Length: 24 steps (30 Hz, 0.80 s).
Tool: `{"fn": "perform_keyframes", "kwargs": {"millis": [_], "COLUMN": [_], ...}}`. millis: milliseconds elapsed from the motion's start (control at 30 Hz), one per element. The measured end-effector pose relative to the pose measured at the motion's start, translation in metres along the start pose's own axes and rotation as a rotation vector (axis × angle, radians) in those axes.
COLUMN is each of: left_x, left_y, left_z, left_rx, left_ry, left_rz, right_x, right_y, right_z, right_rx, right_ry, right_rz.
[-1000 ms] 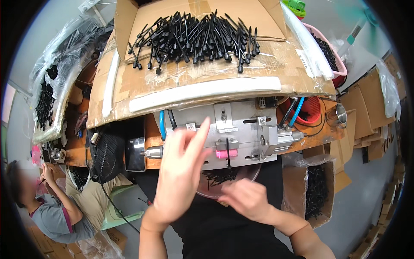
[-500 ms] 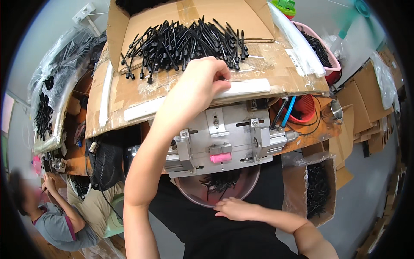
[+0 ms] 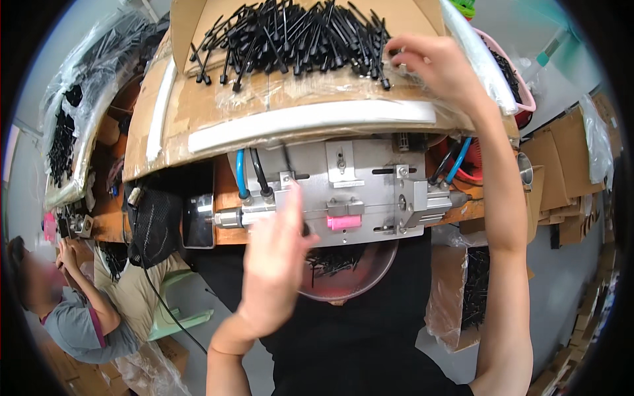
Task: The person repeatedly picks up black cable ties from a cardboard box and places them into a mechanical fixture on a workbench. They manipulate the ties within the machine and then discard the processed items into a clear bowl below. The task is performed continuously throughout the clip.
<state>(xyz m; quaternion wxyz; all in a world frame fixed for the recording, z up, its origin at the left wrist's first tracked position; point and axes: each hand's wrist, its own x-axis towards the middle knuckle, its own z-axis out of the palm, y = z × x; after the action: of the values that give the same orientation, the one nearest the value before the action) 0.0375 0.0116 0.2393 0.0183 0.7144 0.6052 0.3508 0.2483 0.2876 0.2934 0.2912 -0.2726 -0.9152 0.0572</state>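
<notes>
My left hand (image 3: pixel 274 267), smeared by motion, is over the left end of the metal clamping fixture (image 3: pixel 370 158). A thin black rod (image 3: pixel 286 157) sticks out past its raised fingertips and looks held by them. At the right edge of the heap of black rods (image 3: pixel 297 39), my right hand (image 3: pixel 439 69) has thumb and forefinger curled together around a small dark end, apparently one rod's. A pink block (image 3: pixel 344 222) sits on the front middle of the fixture. Below it, a clear bowl (image 3: pixel 380 280) contains more black pieces.
The heap lies on a taped cardboard platform (image 3: pixel 178 148) edged with white foam strip (image 3: pixel 317 123). Blue hoses (image 3: pixel 240 173) run to the fixture. A box of black parts (image 3: pixel 446 290) stands lower right. Another person (image 3: pixel 86 300) sits at the left; a mesh bag (image 3: pixel 155 228) hangs nearby.
My left hand has drawn back from the cardboard's front edge down to the fixture, with a black rod. My right hand has left the bowl and risen to the heap. The view has shifted slightly.
</notes>
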Motion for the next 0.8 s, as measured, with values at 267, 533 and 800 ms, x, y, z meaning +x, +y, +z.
{"fn": "perform_keyframes", "kwargs": {"millis": [267,533,800], "left_x": [-0.039,-0.036,-0.032], "left_y": [0.022,0.023,0.024], "left_z": [0.061,0.065,0.026], "left_rx": [0.145,0.196,-0.018], "left_ry": [-0.213,-0.237,-0.165], "left_rz": [0.066,0.065,-0.068], "right_x": [-0.043,-0.101,-0.179], "right_y": [-0.044,-0.118,-0.188], "right_z": [-0.052,-0.024,0.082], "right_rx": [0.699,0.587,0.345], "right_ry": [0.531,0.656,0.177], "right_rz": [0.144,0.125,0.242]}}
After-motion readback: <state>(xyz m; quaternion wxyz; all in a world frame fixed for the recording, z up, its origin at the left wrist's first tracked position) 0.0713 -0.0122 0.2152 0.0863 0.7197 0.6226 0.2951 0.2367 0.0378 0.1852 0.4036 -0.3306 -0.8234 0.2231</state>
